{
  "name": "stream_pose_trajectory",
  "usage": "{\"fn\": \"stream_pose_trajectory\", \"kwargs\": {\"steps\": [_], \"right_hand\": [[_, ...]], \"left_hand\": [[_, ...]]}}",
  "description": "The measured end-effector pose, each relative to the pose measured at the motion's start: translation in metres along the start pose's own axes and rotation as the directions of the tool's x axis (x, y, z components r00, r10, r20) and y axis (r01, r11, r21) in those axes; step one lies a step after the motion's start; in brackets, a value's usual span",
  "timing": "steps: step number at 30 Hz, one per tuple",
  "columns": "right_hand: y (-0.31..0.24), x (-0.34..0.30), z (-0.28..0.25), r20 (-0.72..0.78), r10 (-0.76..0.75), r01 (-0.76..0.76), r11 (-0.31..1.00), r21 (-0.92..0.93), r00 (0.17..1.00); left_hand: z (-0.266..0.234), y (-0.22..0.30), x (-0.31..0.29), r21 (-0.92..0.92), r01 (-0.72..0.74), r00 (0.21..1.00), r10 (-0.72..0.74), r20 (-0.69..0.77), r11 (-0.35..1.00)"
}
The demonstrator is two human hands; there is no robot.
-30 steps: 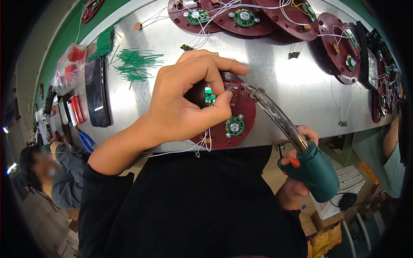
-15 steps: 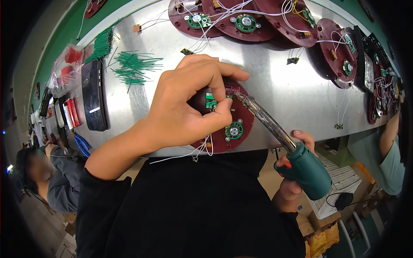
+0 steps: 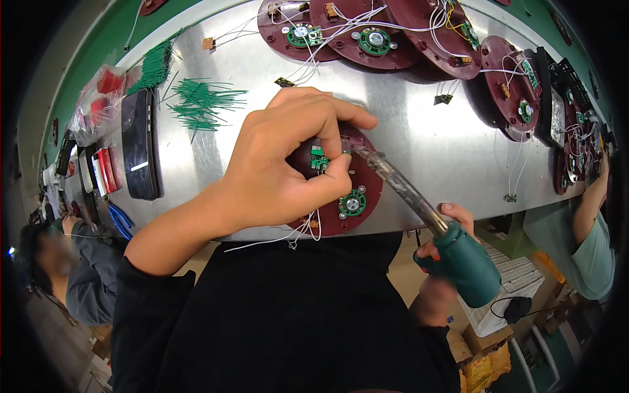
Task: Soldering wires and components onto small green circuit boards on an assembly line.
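Note:
My left hand (image 3: 282,157) reaches over a dark red round disc (image 3: 368,182). Its thumb and index finger are pinched at the tips on something too small to make out. Between the fingers shows a green circuit board (image 3: 319,158) on the disc. A green-rimmed round speaker (image 3: 352,203) sits lower on the same disc, with white wires (image 3: 308,229) trailing past the table edge. My right hand (image 3: 457,216) is wrapped round the green handle of a soldering iron (image 3: 466,265). The iron's tip is just right of my left fingertips, over the disc; contact is hard to tell.
Several wired red discs (image 3: 373,42) overlap along the far side, and another (image 3: 511,85) stands at the right. Cut green wires (image 3: 204,103) lie left of my hand, beside a black phone (image 3: 139,144) and a plastic bag (image 3: 98,105). People (image 3: 98,275) sit at both sides.
The whole view has shifted slightly. The soldering iron's tip is a touch nearer my left fingertips; both hands otherwise keep the same hold.

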State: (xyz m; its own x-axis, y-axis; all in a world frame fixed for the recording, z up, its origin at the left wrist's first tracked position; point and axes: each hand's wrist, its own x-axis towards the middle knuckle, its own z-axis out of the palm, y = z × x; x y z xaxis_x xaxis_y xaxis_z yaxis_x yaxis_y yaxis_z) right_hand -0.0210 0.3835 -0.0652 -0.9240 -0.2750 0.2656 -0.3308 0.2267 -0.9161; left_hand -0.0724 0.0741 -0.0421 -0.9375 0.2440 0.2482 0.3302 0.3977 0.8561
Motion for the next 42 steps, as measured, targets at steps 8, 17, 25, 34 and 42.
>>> {"fn": "stream_pose_trajectory", "kwargs": {"steps": [8,17,25,34,42], "right_hand": [[-0.002,-0.002,-0.012,0.015,0.066,-0.067,0.998,0.023,0.998],[0.013,0.002,-0.001,-0.080,-0.030,0.046,0.976,0.211,0.996],[0.015,-0.008,-0.015,0.041,0.125,-0.132,0.930,0.344,0.991],[0.015,0.000,0.004,-0.088,-0.019,0.039,0.971,0.234,0.996],[0.015,0.006,0.014,-0.201,-0.095,0.132,0.975,0.179,0.975]], "left_hand": [[0.001,-0.001,0.002,0.016,-0.007,1.000,0.007,0.012,1.000],[-0.002,0.004,0.002,0.039,-0.008,1.000,0.006,0.029,0.999],[-0.001,0.005,0.003,0.030,0.041,0.999,-0.042,0.022,0.999],[0.000,0.005,0.004,0.015,0.040,0.999,-0.040,0.032,0.999],[0.000,0.004,0.005,0.034,0.017,0.999,-0.018,0.027,0.999]]}}
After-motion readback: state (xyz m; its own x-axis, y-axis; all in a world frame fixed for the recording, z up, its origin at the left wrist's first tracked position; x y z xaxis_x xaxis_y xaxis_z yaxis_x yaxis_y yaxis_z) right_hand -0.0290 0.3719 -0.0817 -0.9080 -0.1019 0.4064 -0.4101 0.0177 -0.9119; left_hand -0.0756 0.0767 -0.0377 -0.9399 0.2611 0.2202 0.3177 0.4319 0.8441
